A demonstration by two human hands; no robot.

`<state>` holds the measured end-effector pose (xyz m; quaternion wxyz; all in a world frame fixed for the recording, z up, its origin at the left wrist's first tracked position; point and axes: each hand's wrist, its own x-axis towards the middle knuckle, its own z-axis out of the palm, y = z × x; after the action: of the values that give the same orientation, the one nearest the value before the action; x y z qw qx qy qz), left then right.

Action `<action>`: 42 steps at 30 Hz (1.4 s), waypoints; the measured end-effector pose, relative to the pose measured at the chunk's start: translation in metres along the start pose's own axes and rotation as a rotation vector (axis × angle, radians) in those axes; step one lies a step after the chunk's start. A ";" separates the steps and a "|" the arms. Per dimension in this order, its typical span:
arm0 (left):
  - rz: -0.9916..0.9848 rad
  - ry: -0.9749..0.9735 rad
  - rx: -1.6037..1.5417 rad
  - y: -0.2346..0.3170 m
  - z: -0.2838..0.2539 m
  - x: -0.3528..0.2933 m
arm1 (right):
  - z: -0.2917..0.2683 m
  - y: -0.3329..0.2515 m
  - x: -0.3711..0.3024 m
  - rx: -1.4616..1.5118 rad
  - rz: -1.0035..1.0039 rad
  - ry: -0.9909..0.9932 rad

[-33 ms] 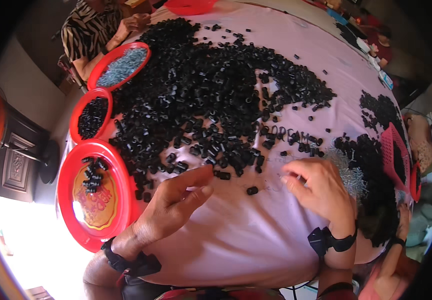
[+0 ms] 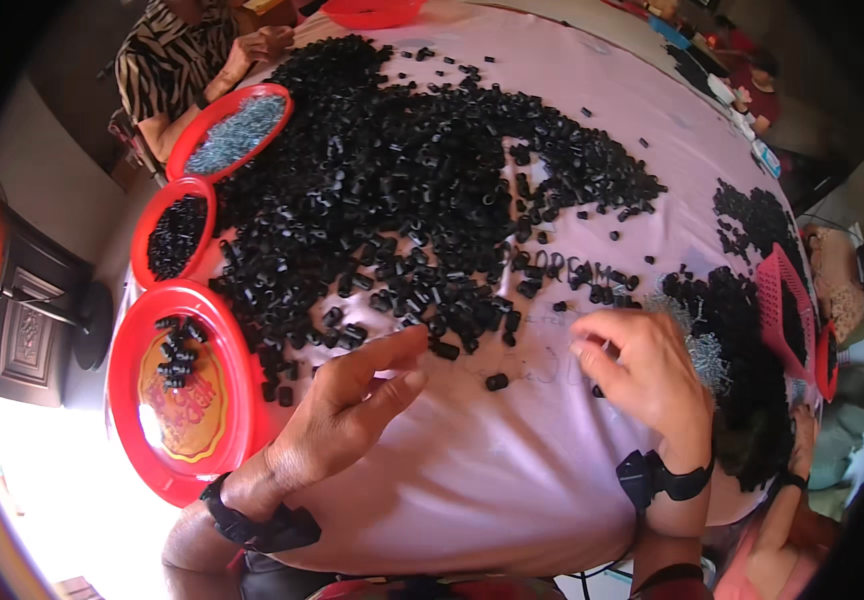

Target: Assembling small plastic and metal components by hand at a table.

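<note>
My left hand [image 2: 357, 400] hovers at the near edge of a wide heap of small black cylindrical pieces [image 2: 372, 180]. Its thumb and index finger are apart, with nothing visible between them. A short black piece [image 2: 444, 350] lies just beyond its fingertips. Across from it, my right hand [image 2: 647, 372] is bent over the cloth, its thumb and index finger apart around a dark gap. A small black piece [image 2: 598, 391] shows beneath its fingers. One loose black piece [image 2: 496, 382] rests on the cloth between my hands.
Left stand red plates: one with a few black pieces [image 2: 249, 375], one with small dark parts [image 2: 138, 240], one with silvery screw-like parts [image 2: 174, 155]. Right of my hand lie silvery parts [image 2: 707, 360], more black pieces [image 2: 752, 400] and a pink basket [image 2: 774, 300]. Other people sit around the pink cloth [image 2: 472, 480].
The whole view has shifted slightly, with the plates and heap a little further left. A small black piece now shows beneath my right fingers. My hands have hardly moved.
</note>
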<state>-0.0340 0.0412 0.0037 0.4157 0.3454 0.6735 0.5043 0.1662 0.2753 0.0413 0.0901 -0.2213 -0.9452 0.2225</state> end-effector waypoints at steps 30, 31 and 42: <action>0.484 0.005 0.601 -0.008 0.021 -0.008 | -0.004 0.024 0.002 0.114 0.066 -0.160; 0.476 0.035 0.562 -0.009 0.020 -0.008 | -0.005 0.024 0.001 0.096 0.079 -0.168; 0.389 0.197 0.447 -0.013 0.018 -0.005 | 0.002 0.028 0.002 0.003 0.058 -0.226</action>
<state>-0.0166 0.0405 -0.0107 0.1582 0.5001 0.7259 0.4450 0.1741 0.2976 0.0267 -0.0230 -0.2219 -0.9422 0.2501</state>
